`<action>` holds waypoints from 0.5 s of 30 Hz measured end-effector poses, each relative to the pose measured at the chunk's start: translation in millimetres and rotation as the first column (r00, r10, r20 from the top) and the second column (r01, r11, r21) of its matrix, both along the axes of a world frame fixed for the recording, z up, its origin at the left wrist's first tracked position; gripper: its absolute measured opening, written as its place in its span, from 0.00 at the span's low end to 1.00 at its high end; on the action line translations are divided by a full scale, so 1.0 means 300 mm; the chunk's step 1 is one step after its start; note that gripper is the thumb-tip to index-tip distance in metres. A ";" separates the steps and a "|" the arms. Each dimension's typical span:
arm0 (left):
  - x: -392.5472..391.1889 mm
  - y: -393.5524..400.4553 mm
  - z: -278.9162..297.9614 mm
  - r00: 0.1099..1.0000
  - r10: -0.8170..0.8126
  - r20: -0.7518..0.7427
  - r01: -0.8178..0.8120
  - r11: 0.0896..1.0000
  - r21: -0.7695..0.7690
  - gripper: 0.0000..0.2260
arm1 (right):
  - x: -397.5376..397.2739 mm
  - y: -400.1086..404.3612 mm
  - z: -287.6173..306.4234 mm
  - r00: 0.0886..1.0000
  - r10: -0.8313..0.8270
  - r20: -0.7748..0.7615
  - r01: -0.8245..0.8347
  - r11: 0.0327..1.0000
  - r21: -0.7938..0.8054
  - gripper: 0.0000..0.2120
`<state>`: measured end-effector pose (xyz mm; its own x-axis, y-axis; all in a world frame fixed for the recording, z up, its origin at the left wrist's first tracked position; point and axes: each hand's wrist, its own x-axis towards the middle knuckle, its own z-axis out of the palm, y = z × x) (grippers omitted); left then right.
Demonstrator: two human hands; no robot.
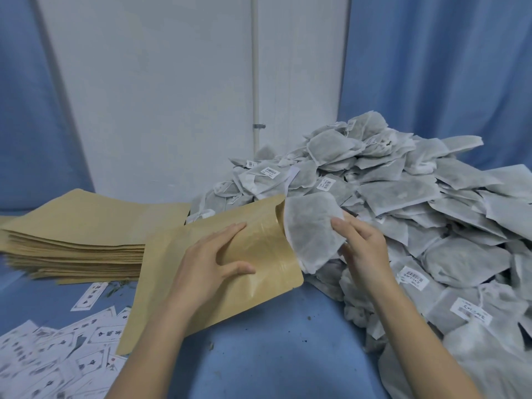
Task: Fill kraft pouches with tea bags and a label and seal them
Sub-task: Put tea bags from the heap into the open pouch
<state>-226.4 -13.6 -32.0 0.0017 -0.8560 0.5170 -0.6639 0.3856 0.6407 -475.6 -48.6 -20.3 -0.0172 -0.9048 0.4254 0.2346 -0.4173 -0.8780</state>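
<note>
A kraft pouch (pixel 178 283) lies tilted on the blue table, its open mouth facing right. My left hand (pixel 207 260) grips it near the mouth, fingers on top and thumb curled round the lower edge. My right hand (pixel 359 243) pinches a grey tea bag (pixel 311 234) whose left edge sits at the pouch's mouth. A big heap of tea bags (pixel 417 197) fills the right side. Loose printed labels (pixel 57 355) are scattered at the lower left.
A stack of flat kraft pouches (pixel 74 231) sits at the left behind the labels. Bare blue tabletop (pixel 273 341) lies between my forearms. A white wall panel and blue curtains stand behind the table.
</note>
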 end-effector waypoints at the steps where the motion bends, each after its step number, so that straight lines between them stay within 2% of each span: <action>1: 0.003 0.004 0.004 1.000 -0.009 0.002 0.009 1.000 0.002 0.32 | -0.003 0.001 0.002 0.999 0.036 -0.013 -0.036 0.999 -0.001 0.05; 5: 0.012 0.026 0.020 0.995 -0.089 0.036 0.088 0.995 0.037 0.33 | -0.013 0.003 0.020 0.958 0.223 -0.178 -0.210 0.974 0.088 0.12; 8: 0.002 0.039 0.024 0.983 -0.176 0.047 0.174 0.984 0.049 0.34 | 0.005 0.003 0.043 0.885 0.255 -0.390 -0.212 0.966 0.150 0.19; 10: -0.012 0.042 0.023 0.976 -0.215 0.045 0.212 0.975 0.063 0.33 | 0.036 -0.003 0.046 0.824 0.251 -0.508 -0.187 0.967 0.174 0.18; 13: -0.030 0.038 0.014 0.972 -0.225 0.063 0.222 0.974 0.049 0.33 | 0.104 -0.005 0.047 0.776 0.181 -0.604 -0.102 0.981 0.162 0.15; 15: -0.038 0.036 0.013 0.974 -0.213 0.072 0.211 0.977 0.033 0.34 | 0.141 -0.010 0.043 0.731 0.237 -0.640 -0.150 0.970 0.189 0.11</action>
<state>-237.7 -2.7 -28.2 -0.2192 -0.8453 0.4872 -0.6151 0.5073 0.6035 -433.4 -51.6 -7.5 0.4063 -0.9002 0.1568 -0.3509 -0.3122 -0.8828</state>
